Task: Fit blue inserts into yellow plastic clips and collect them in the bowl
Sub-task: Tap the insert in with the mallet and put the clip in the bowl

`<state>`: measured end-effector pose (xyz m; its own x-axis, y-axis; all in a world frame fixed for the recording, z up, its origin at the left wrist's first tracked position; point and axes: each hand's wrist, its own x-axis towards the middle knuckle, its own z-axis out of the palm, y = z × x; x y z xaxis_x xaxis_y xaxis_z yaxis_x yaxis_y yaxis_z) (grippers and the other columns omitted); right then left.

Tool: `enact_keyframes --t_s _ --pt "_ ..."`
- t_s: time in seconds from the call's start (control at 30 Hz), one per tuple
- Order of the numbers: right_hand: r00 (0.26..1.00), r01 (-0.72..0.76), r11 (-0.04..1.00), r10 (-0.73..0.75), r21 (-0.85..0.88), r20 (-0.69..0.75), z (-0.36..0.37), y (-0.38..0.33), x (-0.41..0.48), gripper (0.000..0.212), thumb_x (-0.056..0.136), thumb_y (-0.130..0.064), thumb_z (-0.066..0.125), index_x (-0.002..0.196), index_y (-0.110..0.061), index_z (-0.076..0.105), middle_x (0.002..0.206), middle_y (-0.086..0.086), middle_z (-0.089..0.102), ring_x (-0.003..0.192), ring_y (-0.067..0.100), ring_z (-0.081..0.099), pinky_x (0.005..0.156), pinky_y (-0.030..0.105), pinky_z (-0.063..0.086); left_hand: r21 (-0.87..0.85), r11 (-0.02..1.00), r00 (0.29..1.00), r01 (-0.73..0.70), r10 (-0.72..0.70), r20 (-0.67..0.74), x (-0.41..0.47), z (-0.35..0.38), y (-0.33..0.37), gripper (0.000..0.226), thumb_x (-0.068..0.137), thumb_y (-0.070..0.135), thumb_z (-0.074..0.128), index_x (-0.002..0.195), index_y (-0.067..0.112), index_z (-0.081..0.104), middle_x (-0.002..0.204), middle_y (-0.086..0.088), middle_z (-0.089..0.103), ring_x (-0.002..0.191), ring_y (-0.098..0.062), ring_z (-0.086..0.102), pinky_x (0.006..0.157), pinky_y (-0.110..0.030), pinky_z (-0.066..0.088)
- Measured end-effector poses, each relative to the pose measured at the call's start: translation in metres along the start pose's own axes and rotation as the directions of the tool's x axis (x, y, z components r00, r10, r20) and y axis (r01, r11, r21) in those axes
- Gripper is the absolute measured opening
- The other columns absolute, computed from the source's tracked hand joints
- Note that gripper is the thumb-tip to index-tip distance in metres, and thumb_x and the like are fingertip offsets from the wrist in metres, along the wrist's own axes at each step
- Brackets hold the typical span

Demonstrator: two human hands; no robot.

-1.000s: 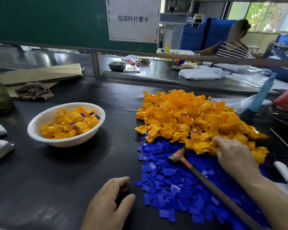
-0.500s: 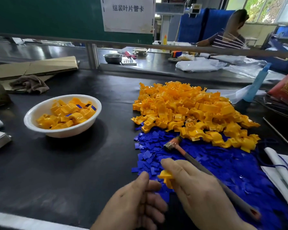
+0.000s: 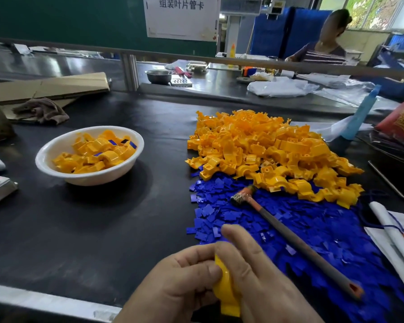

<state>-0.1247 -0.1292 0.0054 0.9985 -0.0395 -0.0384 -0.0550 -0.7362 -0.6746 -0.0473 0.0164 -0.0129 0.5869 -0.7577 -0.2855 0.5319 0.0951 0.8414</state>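
Low at the near edge of the black table (image 3: 84, 241), the left hand (image 3: 173, 287) and the right hand (image 3: 259, 276) meet around one yellow clip (image 3: 228, 290), fingers of both closed on it. Whether a blue piece is in the grip cannot be told. Beyond them lie the spread of blue inserts (image 3: 289, 220) with a small hammer (image 3: 289, 238) resting across it, and the heap of yellow clips (image 3: 266, 150). The white bowl (image 3: 89, 178), left of the heap, holds finished clips.

Bowl (image 3: 56, 157) left on table (image 3: 103, 229); clip pile (image 3: 266, 148) right, insert pile (image 3: 313, 229) before it, hammer (image 3: 289, 236) on inserts.
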Motion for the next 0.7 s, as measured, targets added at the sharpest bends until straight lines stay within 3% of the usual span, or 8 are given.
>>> enact_keyframes --t_s 0.03,0.07,0.1,0.13,0.2,0.27,0.47,0.7 --pt "0.991 0.051 0.996 -0.060 -0.075 -0.118 -0.003 0.004 -0.009 0.049 0.076 -0.068 0.058 0.121 -0.066 0.039 0.117 -0.043 0.042 0.108 -0.001 0.053 0.092 0.029 0.049 -0.018 1.000 1.000 -0.013 0.013 -0.016 0.001 -0.004 -0.003 0.040 0.058 0.005 0.069 0.097 0.007 0.076 0.101 -0.026 0.070 0.086 -0.034 0.067 0.078 -0.042 0.055" --pt "0.953 0.083 0.939 -0.173 -0.335 -0.250 -0.005 0.013 -0.007 0.066 0.072 -0.046 0.076 0.128 -0.054 0.042 0.127 -0.030 0.049 0.108 0.005 0.058 0.086 0.030 0.055 -0.026 0.999 0.997 -0.044 0.042 -0.062 0.001 -0.004 -0.002 0.040 0.056 0.004 0.069 0.095 0.007 0.076 0.091 -0.024 0.072 0.078 -0.032 0.069 0.069 -0.039 0.058" --pt "0.917 0.065 0.884 -0.236 -0.463 -0.320 -0.008 0.020 -0.006 0.079 0.066 -0.030 0.083 0.134 -0.040 0.044 0.130 -0.014 0.055 0.108 0.010 0.062 0.081 0.030 0.056 -0.016 0.996 0.990 -0.090 0.087 -0.112 0.002 -0.008 -0.004 0.036 0.055 0.002 0.068 0.090 0.008 0.077 0.081 -0.022 0.071 0.067 -0.028 0.070 0.058 -0.036 0.058" --pt "0.926 0.017 0.840 -0.218 -0.542 -0.309 -0.010 0.023 -0.007 0.081 0.068 -0.030 0.082 0.138 -0.031 0.041 0.128 -0.008 0.057 0.106 0.012 0.063 0.076 0.027 0.056 0.009 0.993 0.977 -0.121 0.120 -0.175 0.003 -0.011 -0.005 0.033 0.053 -0.001 0.069 0.083 0.009 0.078 0.073 -0.019 0.070 0.059 -0.025 0.068 0.050 -0.032 0.055" --pt "0.952 -0.108 0.834 -0.069 -0.541 -0.297 -0.017 0.033 -0.003 0.077 0.085 -0.055 0.056 0.148 -0.035 0.017 0.125 -0.012 0.051 0.103 0.008 0.059 0.070 0.022 0.050 0.061 0.983 0.946 -0.173 0.184 -0.266 0.005 -0.018 -0.006 0.029 0.048 0.002 0.077 0.075 0.013 0.077 0.066 -0.015 0.067 0.052 -0.019 0.064 0.045 -0.029 0.052" --pt "0.976 -0.191 0.780 0.086 -0.596 -0.200 -0.023 0.049 0.003 0.071 0.088 -0.068 0.034 0.146 -0.042 0.002 0.124 -0.014 0.049 0.102 0.008 0.058 0.066 0.025 0.044 0.099 0.977 0.926 -0.191 0.213 -0.311 0.007 -0.024 -0.008 0.023 0.054 0.022 0.080 0.075 0.015 0.075 0.066 -0.013 0.065 0.053 -0.018 0.061 0.047 -0.029 0.050" --pt "0.976 -0.181 0.779 0.068 -0.600 -0.206 -0.020 0.063 0.030 0.029 0.094 -0.052 0.038 0.117 -0.036 0.044 0.100 -0.009 0.059 0.089 0.015 0.062 0.065 0.033 0.049 0.291 0.947 0.915 -0.138 0.234 -0.328 0.001 -0.027 -0.020 0.045 0.062 0.053 0.072 0.092 0.019 0.073 0.072 -0.009 0.071 0.066 -0.021 0.065 0.064 -0.038 0.052" --pt "0.958 -0.148 0.837 -0.012 -0.527 -0.287 -0.017 0.076 0.026 0.021 0.097 -0.043 0.037 0.101 -0.030 0.053 0.093 -0.009 0.063 0.085 0.013 0.063 0.068 0.033 0.052 0.363 0.920 0.893 -0.150 0.283 -0.349 0.002 -0.029 -0.028 0.050 0.059 0.056 0.071 0.099 0.026 0.073 0.080 -0.009 0.074 0.074 -0.025 0.069 0.070 -0.043 0.055"
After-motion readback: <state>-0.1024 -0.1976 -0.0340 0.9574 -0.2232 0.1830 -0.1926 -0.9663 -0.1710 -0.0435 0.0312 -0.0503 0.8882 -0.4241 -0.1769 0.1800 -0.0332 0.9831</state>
